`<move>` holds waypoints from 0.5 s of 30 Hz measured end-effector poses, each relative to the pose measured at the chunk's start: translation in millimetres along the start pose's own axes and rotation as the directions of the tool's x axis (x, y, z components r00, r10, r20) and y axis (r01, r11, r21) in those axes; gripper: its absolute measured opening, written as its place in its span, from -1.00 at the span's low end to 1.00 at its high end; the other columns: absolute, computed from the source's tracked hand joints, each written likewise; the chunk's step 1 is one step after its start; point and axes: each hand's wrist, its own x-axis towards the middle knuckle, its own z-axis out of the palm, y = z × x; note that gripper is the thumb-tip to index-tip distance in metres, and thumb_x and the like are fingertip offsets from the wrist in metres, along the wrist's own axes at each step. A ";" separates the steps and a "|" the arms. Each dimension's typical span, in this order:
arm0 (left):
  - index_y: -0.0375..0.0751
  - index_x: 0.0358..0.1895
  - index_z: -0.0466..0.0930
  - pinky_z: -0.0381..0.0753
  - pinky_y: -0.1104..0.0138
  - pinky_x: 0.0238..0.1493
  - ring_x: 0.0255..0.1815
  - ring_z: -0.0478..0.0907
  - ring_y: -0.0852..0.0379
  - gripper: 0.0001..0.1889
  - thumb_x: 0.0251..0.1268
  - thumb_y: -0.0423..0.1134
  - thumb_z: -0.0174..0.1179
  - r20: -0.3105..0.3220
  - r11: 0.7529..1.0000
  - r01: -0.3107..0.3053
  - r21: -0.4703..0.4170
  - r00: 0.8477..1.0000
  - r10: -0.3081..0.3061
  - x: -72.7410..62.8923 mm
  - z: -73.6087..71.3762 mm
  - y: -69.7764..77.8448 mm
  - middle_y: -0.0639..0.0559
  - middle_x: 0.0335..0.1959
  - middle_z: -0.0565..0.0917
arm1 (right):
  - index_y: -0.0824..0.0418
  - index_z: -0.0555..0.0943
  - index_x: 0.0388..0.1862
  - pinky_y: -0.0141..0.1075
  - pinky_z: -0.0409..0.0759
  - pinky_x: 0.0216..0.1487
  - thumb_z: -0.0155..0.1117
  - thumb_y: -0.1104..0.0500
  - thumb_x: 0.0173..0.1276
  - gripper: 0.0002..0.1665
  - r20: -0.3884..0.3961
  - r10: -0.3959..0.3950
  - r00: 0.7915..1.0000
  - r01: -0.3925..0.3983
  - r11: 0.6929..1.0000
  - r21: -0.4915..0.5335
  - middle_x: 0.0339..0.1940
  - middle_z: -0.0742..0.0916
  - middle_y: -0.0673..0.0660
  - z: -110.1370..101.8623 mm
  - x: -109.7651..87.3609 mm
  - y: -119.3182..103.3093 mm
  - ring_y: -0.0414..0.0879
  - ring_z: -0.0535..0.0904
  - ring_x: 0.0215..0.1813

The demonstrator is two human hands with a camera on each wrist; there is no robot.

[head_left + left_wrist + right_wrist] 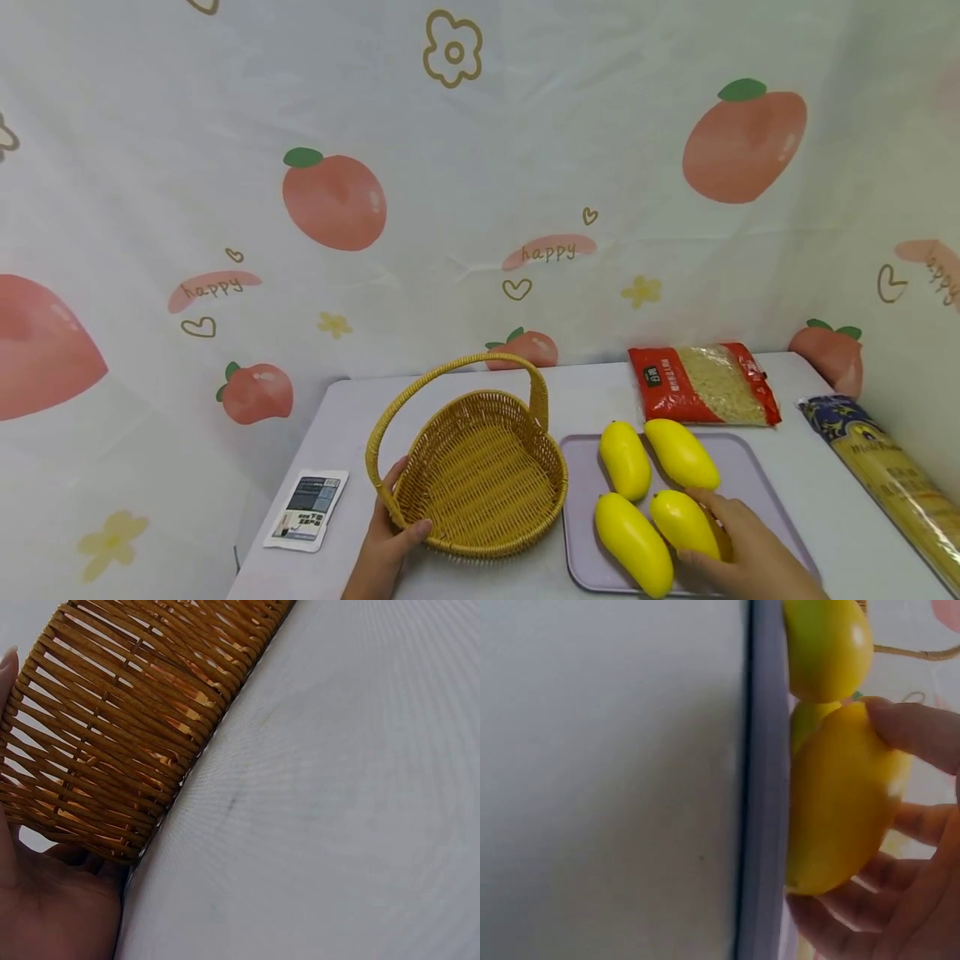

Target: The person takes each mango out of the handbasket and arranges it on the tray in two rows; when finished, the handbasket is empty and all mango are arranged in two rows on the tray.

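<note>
A woven wicker basket (487,483) with a tall arched handle stands on the white table, nothing inside it. My left hand (386,546) grips its near left side, thumb over the rim; the left wrist view shows the woven wall (127,712) beside the palm. To the right, a lilac tray (738,458) bears several yellow mangoes. My right hand (738,542) holds the near right mango (684,523), thumb on one side and fingers round the other. In the right wrist view that mango (847,802) sits at the tray's edge, with another mango (829,649) beyond it.
Behind the tray lies a red bag with a see-through window (705,383). A long pack of what looks like pasta (885,483) lies along the right side. Left of the basket is a white packet (306,510). A printed curtain (450,167) hangs behind the table.
</note>
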 end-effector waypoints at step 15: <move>0.31 0.77 0.05 0.47 0.45 0.32 0.60 0.24 -0.20 -0.04 0.50 -0.34 0.41 -0.003 1.000 -0.001 0.008 1.000 0.001 0.2 0.5 0.1 -0.20 0.75 0.02 | 0.59 0.45 0.42 0.26 0.64 0.15 0.66 -0.20 0.29 0.09 0.022 0.018 1.000 -0.015 0.992 -0.129 0.10 0.72 0.20 -2.3 0.7 4.9 0.05 0.56 -0.04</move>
